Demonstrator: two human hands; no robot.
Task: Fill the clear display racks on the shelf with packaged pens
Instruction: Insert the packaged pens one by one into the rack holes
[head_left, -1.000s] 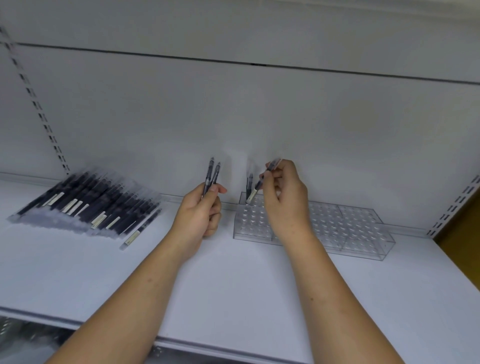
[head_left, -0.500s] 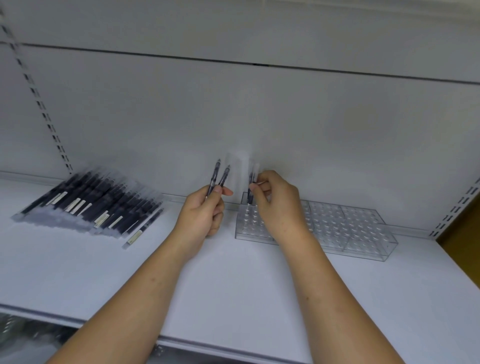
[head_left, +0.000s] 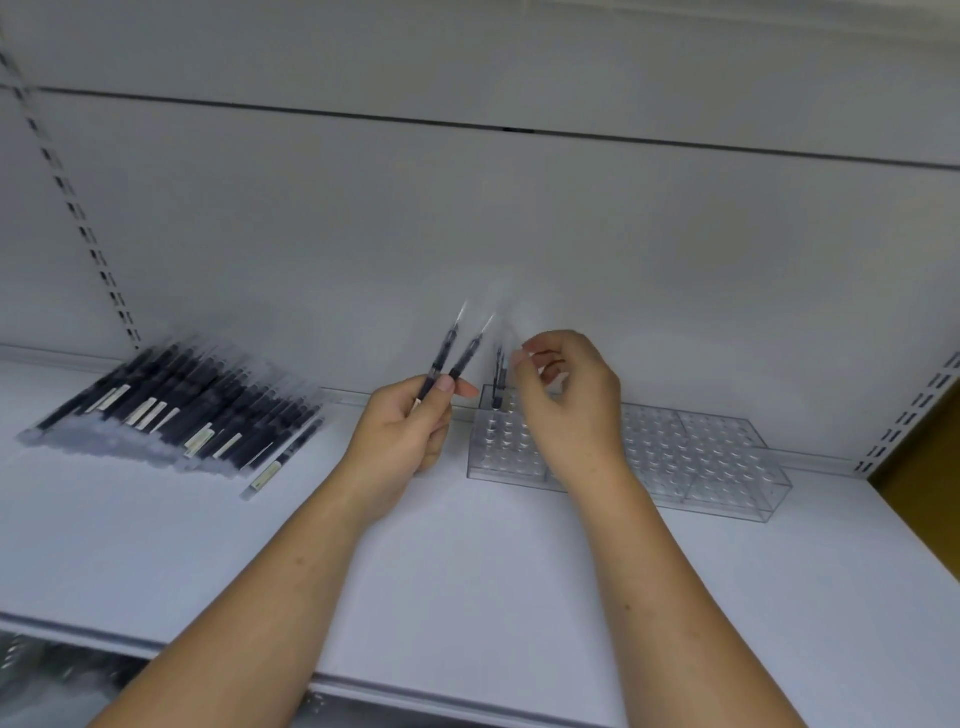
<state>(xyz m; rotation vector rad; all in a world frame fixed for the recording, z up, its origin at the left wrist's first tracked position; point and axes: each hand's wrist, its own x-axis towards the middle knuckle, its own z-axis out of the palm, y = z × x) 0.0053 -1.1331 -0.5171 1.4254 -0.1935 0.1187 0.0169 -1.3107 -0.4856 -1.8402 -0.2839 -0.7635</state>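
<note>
Here, two clear display racks (head_left: 701, 457) sit side by side towards the back of the white shelf (head_left: 467, 571), close to the rear panel (head_left: 519, 234). Their tops are grids of round holes. In the back left corner of the left rack stand what look like two standing pens (head_left: 498, 374), dark, upright and close together, their clear wrappers rising above them as a pale blur.

The right hand (head_left: 566, 410) hovers over that same corner, covering part of the left rack. Its fingers (head_left: 519, 357) are loosely curled, with thumb and forefinger close together just beside the tops of the standing pens. Because the wrappers are clear and blurred, I cannot tell whether the fingertips pinch one or are apart from it.

The left hand (head_left: 400, 431) is just left of the racks, raised off the shelf. It grips two held pens (head_left: 441, 358) by their lower ends between thumb and curled fingers. They point up and splay slightly apart, tilted to the right, with the clear wrapper tips showing above the dark barrels.

Well to the left, a pile of packaged pens (head_left: 182, 410) lies flat on the shelf in an overlapping, slanted row, dark barrels with pale labels. One pen at the front right edge of the pile sticks out a little from the rest.
</note>
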